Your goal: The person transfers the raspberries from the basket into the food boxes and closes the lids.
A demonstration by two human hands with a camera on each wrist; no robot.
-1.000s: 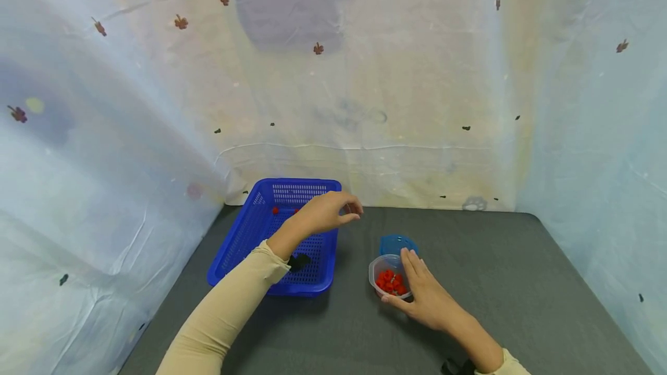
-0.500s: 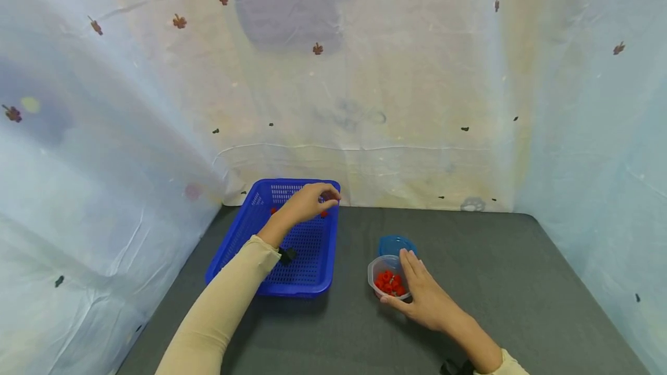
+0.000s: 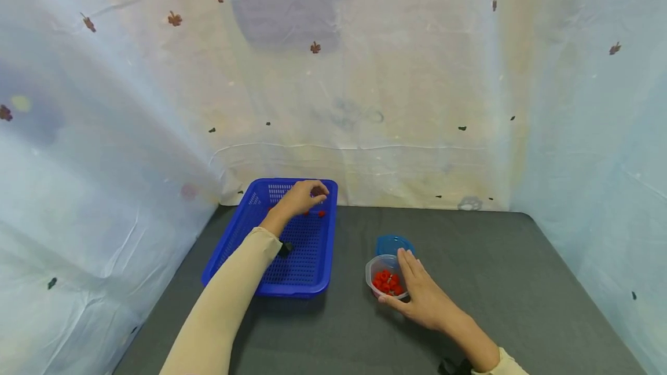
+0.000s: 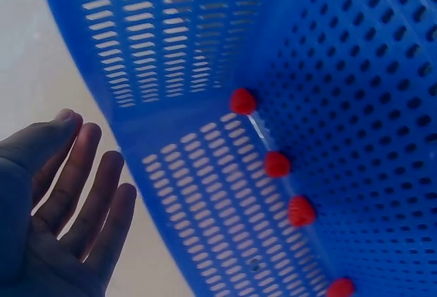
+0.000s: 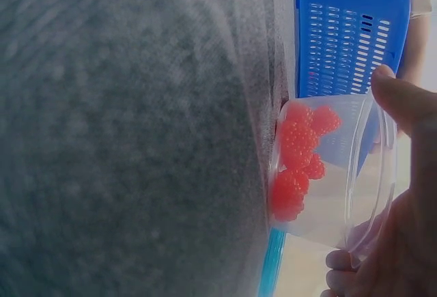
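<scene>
My left hand (image 3: 299,198) hovers over the far part of a blue perforated plastic basket (image 3: 314,292). Its fingers (image 4: 102,181) are loosely bent and hold nothing, as the left wrist view shows. Several red raspberries (image 4: 277,164) lie in a line along the basket's bottom edge in that view. My right hand (image 3: 424,301) holds a clear plastic container (image 3: 368,275) by its rim, thumb (image 5: 404,99) on one side and fingers on the other. Several raspberries (image 5: 297,143) rest in the container's bottom. The container stands upright on the table.
A blue lid (image 3: 388,244) lies just behind the container. The dark grey table (image 3: 490,259) spreads to the right, with its back edge against a pale patterned curtain (image 3: 396,166). More curtain hangs on both sides.
My left hand has moved left, from the basket's right rim to over its far inside. The right hand has kept its place on the container.
</scene>
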